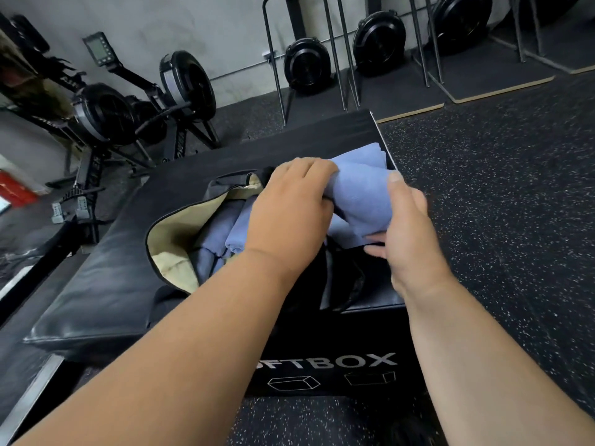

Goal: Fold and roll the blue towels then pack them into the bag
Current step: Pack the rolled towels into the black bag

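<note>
A rolled blue towel is held between both my hands just above the black soft box. My left hand grips its left end from above. My right hand holds its right end, thumb up along the side and fingers underneath. An open black bag with a beige lining lies on the box to the left, with several rolled blue towels inside. Behind the held roll, more folded blue towel lies near the box's far right corner.
A black padded mat lies left of the bag on the box. Rowing machines stand at the back left, and more machines and metal racks line the wall. Speckled rubber floor extends to the right.
</note>
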Action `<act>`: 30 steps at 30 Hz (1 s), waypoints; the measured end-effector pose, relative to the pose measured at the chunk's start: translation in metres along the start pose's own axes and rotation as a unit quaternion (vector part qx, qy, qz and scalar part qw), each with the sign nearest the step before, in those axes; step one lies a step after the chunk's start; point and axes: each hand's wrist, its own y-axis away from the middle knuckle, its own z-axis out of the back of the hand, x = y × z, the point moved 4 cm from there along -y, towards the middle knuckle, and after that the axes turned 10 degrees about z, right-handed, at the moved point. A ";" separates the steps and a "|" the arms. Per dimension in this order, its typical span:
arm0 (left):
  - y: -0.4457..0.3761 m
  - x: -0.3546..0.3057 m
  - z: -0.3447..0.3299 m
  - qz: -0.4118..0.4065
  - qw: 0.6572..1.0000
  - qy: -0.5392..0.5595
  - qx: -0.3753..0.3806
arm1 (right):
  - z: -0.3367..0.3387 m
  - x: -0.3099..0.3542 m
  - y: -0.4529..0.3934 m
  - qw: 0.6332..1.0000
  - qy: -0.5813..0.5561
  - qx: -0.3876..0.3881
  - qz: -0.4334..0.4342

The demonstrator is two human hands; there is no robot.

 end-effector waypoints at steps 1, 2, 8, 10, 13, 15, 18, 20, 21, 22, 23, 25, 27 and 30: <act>0.005 0.003 0.006 -0.009 1.000 0.006 -0.013 | -0.006 0.000 0.005 0.999 -0.030 0.018 -0.020; 0.009 0.007 0.011 -0.014 1.000 0.010 -0.021 | -0.011 0.002 0.009 0.998 -0.040 0.030 -0.028; 0.034 0.031 0.042 0.022 0.999 0.020 -0.042 | -0.031 0.001 0.031 0.986 -0.056 0.114 -0.107; 0.037 0.038 0.053 0.025 0.998 0.033 -0.049 | -0.034 0.003 0.037 0.976 -0.067 0.157 -0.138; 0.041 0.046 0.060 -0.007 0.998 0.043 -0.056 | -0.039 0.006 0.043 0.952 -0.120 0.228 -0.165; 0.045 0.050 0.063 -0.012 0.997 0.048 -0.051 | -0.042 0.011 0.047 0.948 -0.142 0.240 -0.151; 0.055 0.058 0.065 0.027 0.998 0.061 -0.014 | -0.048 0.014 0.051 0.949 -0.205 0.216 -0.105; 0.064 0.061 0.068 0.086 0.991 0.104 0.006 | -0.051 0.014 0.051 0.955 -0.204 0.205 -0.065; 0.068 0.060 0.072 0.129 0.981 0.145 0.012 | -0.052 0.016 0.051 0.959 -0.194 0.203 -0.046; 0.073 0.061 0.074 0.180 0.962 0.202 0.012 | -0.053 0.017 0.052 0.960 -0.187 0.206 -0.032; 0.077 0.061 0.075 0.236 0.934 0.269 0.011 | -0.054 0.018 0.054 0.960 -0.184 0.213 -0.019; 0.084 0.066 0.072 0.360 0.839 0.407 0.026 | -0.057 0.021 0.058 0.955 -0.191 0.226 0.000; 0.088 0.072 0.066 0.433 0.702 0.561 0.070 | -0.061 0.020 0.061 0.952 -0.195 0.234 0.015; 0.089 0.071 0.070 0.444 0.582 0.672 0.112 | -0.069 0.014 0.064 0.951 -0.180 0.250 0.031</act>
